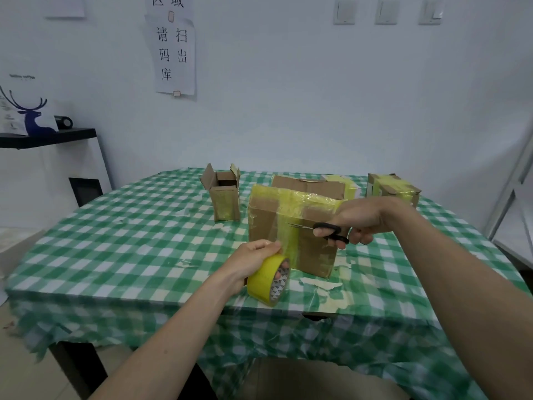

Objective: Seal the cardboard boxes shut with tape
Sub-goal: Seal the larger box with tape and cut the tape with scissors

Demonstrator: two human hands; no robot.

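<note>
Four cardboard boxes (pixel 291 232) on the worktop (pixel 121 235); left hand (pixel 253 255) fingers clamp one tape roll (pixel 268 280), right hand (pixel 357 219) fingers grip one pair of scissors (pixel 326 230).

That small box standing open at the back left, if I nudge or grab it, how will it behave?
The open box stands tall on a narrow base, so a push near the top would probably tip it. Its flaps stand loose and nothing shows inside, so it is likely light and may slide on the tablecloth. The thin cardboard would probably give under a squeeze.

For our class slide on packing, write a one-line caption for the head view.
Left hand holds yellow tape roll; right hand aims scissors at taped box.
</note>
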